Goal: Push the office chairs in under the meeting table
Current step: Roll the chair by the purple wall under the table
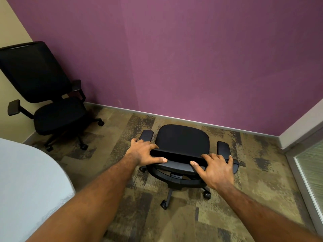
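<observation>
- Black chair (181, 140) stands on the patterned carpet (174, 224) mid-view, with its seat facing the purple wall (192, 58) and its back toward the person.
- The left hand (145, 151) grips the left end of the backrest's top edge, fingers curled over the front and thumb laid along the rear.
- The right hand (216, 170) holds the right end of the same edge, fingers spread and hooked over it, thumb on the rear face.
- An armrest juts out on each side of the seat, and the left hand lies just beside the left one.
- The pale bench (26, 180) shows its curved edge at lower left, beside the left forearm. The chair stands apart from it, out on open carpet.
- A second chair (52, 112), also black, sits in the far left corner where the purple wall meets a cream one. It is beyond the bench's edge, with its seat turned toward the room.
- A frosted glass panel (312, 172) in a metal frame runs down the right edge.
</observation>
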